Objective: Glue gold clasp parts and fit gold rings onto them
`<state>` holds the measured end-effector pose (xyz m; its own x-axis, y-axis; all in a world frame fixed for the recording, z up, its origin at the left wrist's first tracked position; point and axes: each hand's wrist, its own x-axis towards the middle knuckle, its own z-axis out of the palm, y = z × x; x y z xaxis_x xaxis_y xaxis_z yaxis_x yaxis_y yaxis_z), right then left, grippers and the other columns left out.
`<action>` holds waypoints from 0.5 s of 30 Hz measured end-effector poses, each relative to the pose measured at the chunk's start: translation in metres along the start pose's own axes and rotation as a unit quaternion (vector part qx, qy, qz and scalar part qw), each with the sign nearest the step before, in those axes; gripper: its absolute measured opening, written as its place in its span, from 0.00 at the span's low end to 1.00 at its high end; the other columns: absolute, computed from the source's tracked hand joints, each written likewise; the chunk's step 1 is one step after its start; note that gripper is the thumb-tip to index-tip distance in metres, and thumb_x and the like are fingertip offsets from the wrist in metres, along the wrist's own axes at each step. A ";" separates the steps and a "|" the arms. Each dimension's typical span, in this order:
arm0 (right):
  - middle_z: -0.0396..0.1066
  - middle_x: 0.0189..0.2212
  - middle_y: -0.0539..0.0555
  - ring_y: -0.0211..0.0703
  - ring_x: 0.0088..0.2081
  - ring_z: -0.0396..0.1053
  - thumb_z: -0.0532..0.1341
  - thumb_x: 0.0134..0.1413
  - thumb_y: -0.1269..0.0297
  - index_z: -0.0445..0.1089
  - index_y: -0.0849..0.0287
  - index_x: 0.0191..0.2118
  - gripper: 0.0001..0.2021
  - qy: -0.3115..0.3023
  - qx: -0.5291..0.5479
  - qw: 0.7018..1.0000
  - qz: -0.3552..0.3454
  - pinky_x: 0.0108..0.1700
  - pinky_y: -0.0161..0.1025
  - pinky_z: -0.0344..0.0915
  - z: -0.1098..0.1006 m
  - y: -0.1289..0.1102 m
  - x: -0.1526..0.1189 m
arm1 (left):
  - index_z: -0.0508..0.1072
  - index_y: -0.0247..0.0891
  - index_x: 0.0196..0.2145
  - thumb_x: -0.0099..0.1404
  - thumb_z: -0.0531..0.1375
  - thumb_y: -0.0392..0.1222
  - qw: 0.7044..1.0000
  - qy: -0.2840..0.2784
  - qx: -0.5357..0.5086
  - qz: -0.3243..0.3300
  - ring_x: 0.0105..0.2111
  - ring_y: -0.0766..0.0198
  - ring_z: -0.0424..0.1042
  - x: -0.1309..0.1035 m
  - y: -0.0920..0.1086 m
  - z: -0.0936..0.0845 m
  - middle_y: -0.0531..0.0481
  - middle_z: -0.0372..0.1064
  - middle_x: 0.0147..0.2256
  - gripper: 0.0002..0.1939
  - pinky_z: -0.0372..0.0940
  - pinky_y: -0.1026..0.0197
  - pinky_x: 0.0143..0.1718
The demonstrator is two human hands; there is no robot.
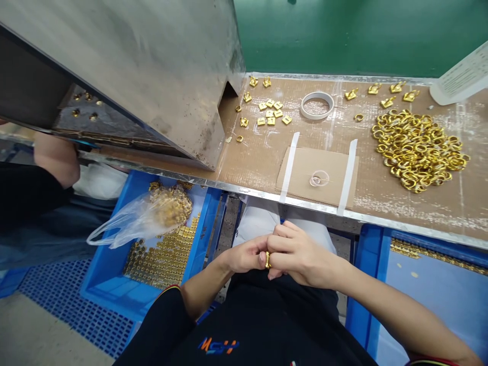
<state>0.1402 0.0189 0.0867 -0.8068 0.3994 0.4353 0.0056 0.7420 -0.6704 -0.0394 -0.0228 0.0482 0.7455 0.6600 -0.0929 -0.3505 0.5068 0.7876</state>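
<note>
Above my lap, below the table edge, my two hands meet with fingers curled together. A small gold ring (268, 260) shows between them, at the tip of my left thumb and against the fingers of my right hand. My left hand (247, 255) is closed on it from the left side. From the other side my right hand (299, 254) is closed too, its bent fingers covering part of the ring. On the table ahead, a cardboard pad (335, 165) is fastened by two white tape strips, with a small clear round dish (319, 178) on it.
A heap of gold rings (419, 147) lies right of the pad, near a tape roll (317, 105) and square gold pieces (270, 113). A metal housing (152, 66) stands left. Blue crates (109, 287) flank me; one holds a plastic bag (141, 218). Another person's arm (57, 157) is at left.
</note>
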 end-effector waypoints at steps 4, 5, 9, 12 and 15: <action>0.65 0.29 0.50 0.43 0.33 0.53 0.48 0.75 0.69 0.68 0.59 0.33 0.18 -0.002 -0.001 1.000 0.007 0.37 0.41 0.49 0.000 0.003 -0.002 | 0.71 0.33 0.37 0.60 0.60 0.73 0.997 0.052 0.048 0.003 0.29 0.65 0.63 -0.005 -0.010 -0.006 0.51 0.63 0.29 0.34 0.61 0.62 0.32; 0.65 0.28 0.51 0.43 0.34 0.53 0.48 0.75 0.69 0.68 0.58 0.33 0.18 -0.009 -0.004 1.000 0.007 0.38 0.41 0.50 -0.001 0.003 -0.002 | 0.72 0.33 0.39 0.60 0.60 0.74 0.996 0.065 0.063 0.000 0.30 0.65 0.62 -0.006 -0.013 -0.007 0.50 0.64 0.30 0.35 0.61 0.62 0.33; 0.64 0.29 0.51 0.43 0.34 0.53 0.49 0.75 0.68 0.68 0.58 0.35 0.16 -0.033 -0.013 0.999 0.001 0.38 0.41 0.50 -0.004 0.005 0.000 | 0.74 0.33 0.40 0.59 0.59 0.75 0.994 0.081 0.077 -0.013 0.32 0.63 0.63 -0.008 -0.016 -0.008 0.51 0.63 0.29 0.37 0.62 0.60 0.35; 0.65 0.30 0.51 0.43 0.35 0.54 0.50 0.74 0.69 0.68 0.58 0.35 0.15 -0.032 0.000 1.000 0.002 0.38 0.41 0.50 -0.004 0.005 0.000 | 0.75 0.33 0.40 0.60 0.60 0.73 0.995 0.088 0.050 0.005 0.33 0.63 0.63 -0.006 -0.015 -0.006 0.50 0.64 0.31 0.35 0.62 0.62 0.34; 0.65 0.30 0.51 0.44 0.35 0.54 0.49 0.73 0.72 0.67 0.58 0.33 0.15 -0.024 0.017 1.000 0.005 0.38 0.41 0.50 -0.003 0.007 0.000 | 0.76 0.33 0.40 0.60 0.62 0.71 0.996 0.085 0.012 0.010 0.34 0.63 0.65 -0.004 -0.013 -0.004 0.50 0.64 0.31 0.34 0.62 0.62 0.36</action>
<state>0.1419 0.0253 0.0838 -0.8338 0.3796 0.4009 -0.0067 0.7192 -0.6948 -0.0400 -0.0294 0.0362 0.6309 0.7551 -0.1780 -0.3485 0.4808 0.8046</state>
